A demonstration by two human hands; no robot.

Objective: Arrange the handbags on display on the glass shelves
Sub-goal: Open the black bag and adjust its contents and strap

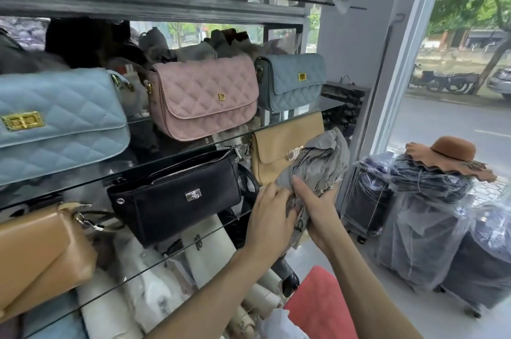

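Left hand: your left hand (269,210) is reaching in from below, its grip curling round the lower end of a crumpled grey bundle of fabric or paper (315,164).
Right hand: your right hand (318,204) is gripping the same grey bundle from the right, thumb lying across its front, fingers wrapping behind.
Grey bundle: it is standing upright in both hands, just in front of the tan flat leather handbag with a silver clasp (279,148) and partly covering it.
Black handbag: the black leather handbag with a silver turn-lock (177,197) is sitting on the lower glass shelf (193,244), its top zip lying open, just left of your left hand.
Tan handbag: it is standing at the right end of that shelf, beside the black one.
Middle shelf: the middle glass shelf (177,154) is carrying a light blue quilted handbag with a gold lock (60,120), a pink quilted handbag with a gold clasp (204,98) and a grey-blue quilted handbag (293,81), side by side.
Lower left: a glossy tan handbag with a metal clip (41,255) is lying tilted at the shelf's left end.
Floor, right: plastic-wrapped dark suitcases (425,228) are standing by the window, a brown felt wide-brimmed hat (450,156) resting on top.
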